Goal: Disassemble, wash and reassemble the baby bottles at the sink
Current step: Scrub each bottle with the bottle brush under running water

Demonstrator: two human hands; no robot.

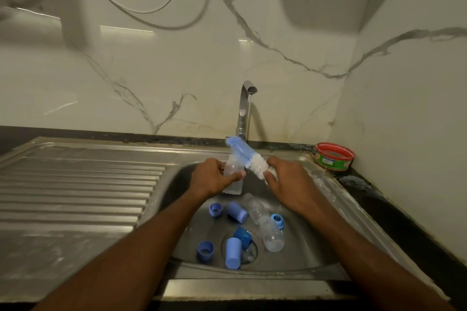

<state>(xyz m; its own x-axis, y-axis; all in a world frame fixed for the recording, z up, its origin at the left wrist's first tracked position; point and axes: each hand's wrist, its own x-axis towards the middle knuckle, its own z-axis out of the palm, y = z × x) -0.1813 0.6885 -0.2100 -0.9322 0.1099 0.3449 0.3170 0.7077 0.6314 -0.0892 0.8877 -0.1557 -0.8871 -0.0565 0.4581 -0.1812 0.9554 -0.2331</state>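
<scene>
Quick count at my sink: three clear bottles (pixel 233 175) (pixel 254 207) (pixel 273 236), two tall blue caps (pixel 236 211) (pixel 232 252), four blue collar rings (pixel 215 209) (pixel 277 220) (pixel 205 251) (pixel 243 236), one brush (pixel 249 158), and one red tub (pixel 334 156) at 2 o'clock.

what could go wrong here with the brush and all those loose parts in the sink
1. The bottle brush lies outside the clear bottle held by the left hand; the right hand grips it at the bristles, so aim may be poor.
2. A blue cap and ring lie on the drain, possibly blocking the running faucet water.
</scene>
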